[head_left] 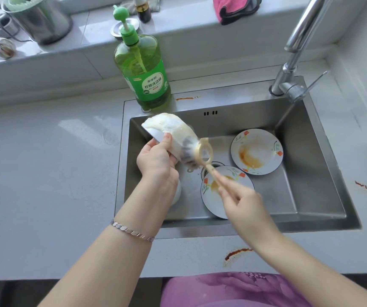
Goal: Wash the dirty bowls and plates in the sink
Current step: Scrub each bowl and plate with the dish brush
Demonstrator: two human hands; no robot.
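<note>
Bowl (169, 127) is white and has soap foam on it, and it is held up, tipped on its side, over the back left part of the sink (310, 173). The left hand (156, 158) holds it, with the thumb on the rim and the other fingers curled under it. The right hand (242, 202) holds a tan brush (208, 166) by its handle. Its fingers are pinched round the handle, but they look blurry. The dark bristles of the brush touch the bowl. Two plates with little flowers lie flat on the sink floor. One plate (256, 151) is near the back right side and has brown sauce on it. The other plate (211, 200) is near the front, just beside the first, and the right hand hides part of it. Something white (177, 191) peeks out under the left wrist, and I cannot tell what it is. A green soap bottle (142, 69) stands at the back left corner of the sink. The tap (295, 63) stands at the back right corner. The grey desk (45, 173) goes all around the sink and has a red-brown smear (237, 253) by its front edge. A bracelet (131, 231) is on the left wrist. A pink cloth (233, 7) and a steel pot (43, 21) sit on the ledge behind the desk.
</note>
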